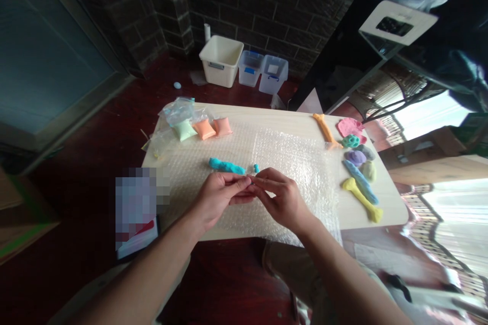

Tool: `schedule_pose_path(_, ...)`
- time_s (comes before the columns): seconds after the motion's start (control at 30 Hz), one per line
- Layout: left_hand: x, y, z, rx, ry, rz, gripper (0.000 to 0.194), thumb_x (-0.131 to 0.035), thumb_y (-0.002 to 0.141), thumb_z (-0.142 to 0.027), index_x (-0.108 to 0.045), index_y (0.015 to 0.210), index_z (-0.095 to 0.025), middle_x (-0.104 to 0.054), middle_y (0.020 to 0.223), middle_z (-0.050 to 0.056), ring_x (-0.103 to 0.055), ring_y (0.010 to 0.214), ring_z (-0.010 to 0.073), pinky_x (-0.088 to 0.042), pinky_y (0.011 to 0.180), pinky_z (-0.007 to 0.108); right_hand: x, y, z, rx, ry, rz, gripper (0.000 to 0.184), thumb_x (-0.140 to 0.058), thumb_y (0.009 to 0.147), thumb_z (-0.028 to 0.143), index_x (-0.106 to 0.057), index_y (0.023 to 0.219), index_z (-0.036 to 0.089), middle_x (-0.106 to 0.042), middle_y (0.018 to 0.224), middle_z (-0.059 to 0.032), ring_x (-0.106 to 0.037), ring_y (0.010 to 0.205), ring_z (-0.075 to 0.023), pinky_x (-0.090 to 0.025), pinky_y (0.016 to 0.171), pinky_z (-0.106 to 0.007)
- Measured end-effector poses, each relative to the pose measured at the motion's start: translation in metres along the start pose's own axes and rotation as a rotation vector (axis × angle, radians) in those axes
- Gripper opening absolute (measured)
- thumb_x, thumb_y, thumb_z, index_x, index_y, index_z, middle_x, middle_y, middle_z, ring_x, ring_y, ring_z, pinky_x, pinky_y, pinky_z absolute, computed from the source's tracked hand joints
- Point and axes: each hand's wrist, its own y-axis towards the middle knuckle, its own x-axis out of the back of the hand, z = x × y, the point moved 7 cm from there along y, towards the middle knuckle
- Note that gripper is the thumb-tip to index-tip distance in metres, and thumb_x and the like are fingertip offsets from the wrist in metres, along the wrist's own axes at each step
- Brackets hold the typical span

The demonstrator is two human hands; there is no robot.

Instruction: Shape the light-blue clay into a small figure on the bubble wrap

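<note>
My left hand (pixel 221 194) and my right hand (pixel 280 195) meet fingertip to fingertip above the bubble wrap (pixel 301 167). Both are closed in a pinch, and whatever sits between the fingertips is too small or hidden to name. Just beyond the left fingers lies a turquoise roll of modelling clay (pixel 226 165), lumpy along its length. A small turquoise clay bit (pixel 255 168) rests beyond the right fingertips, apart from the roll.
Packets of green clay (pixel 184 130) and orange clay (pixel 204 129) lie at the table's back left. On the right are an orange clay bone shape (pixel 327 131), a yellow clay bone shape (pixel 362 200), a blue clay strip (pixel 361 182) and several lumps. Bins (pixel 221 63) stand behind.
</note>
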Motion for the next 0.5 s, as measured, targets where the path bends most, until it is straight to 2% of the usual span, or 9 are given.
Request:
schedule_pose_path(0.17,0.001,0.002,-0.005,-0.073,0.017,-0.052,0.035,-0.094,0.073,-0.041,-0.083,0.088,-0.012,-0.080,0.085,0.009,-0.075,0.077,0.0172,-0.064,0.074,0.029,0.004,-0.001,0.003,-0.017,0.066,-0.098,0.027,-0.070,0.100,0.024,-0.079,0.125,0.022,-0.074,0.095,-0.0092,-0.073,0.078,-0.0193,-0.060,0.069,-0.032)
schedule_pose_path(0.27,-0.003,0.002,-0.007,-0.078,0.010,-0.021,0.033,-0.094,0.074,-0.041,-0.082,0.085,-0.012,-0.080,0.084,0.009,-0.075,0.079,0.0173,-0.064,0.078,0.030,0.009,-0.001,0.000,-0.062,0.120,-0.160,0.022,-0.074,0.097,0.022,-0.082,0.118,0.024,-0.077,0.089,-0.0070,-0.073,0.074,-0.0185,-0.060,0.067,-0.032)
schedule_pose_path(0.4,-0.008,0.000,-0.009,-0.061,-0.033,0.039,0.031,-0.092,0.077,-0.038,-0.084,0.093,-0.013,-0.081,0.092,0.010,-0.077,0.088,0.0202,-0.063,0.088,0.035,0.014,0.000,-0.005,-0.111,0.190,-0.203,0.016,-0.078,0.094,0.020,-0.085,0.107,0.026,-0.079,0.092,-0.0068,-0.074,0.079,-0.0195,-0.060,0.069,-0.034)
schedule_pose_path(0.5,-0.007,0.000,-0.009,-0.042,-0.123,0.048,0.025,-0.094,0.074,-0.032,-0.084,0.090,-0.014,-0.082,0.095,0.008,-0.076,0.089,0.0191,-0.063,0.088,0.035,0.014,0.001,-0.007,-0.125,0.252,-0.230,0.012,-0.081,0.091,0.021,-0.085,0.101,0.026,-0.076,0.090,-0.0062,-0.073,0.081,-0.0201,-0.060,0.070,-0.035)
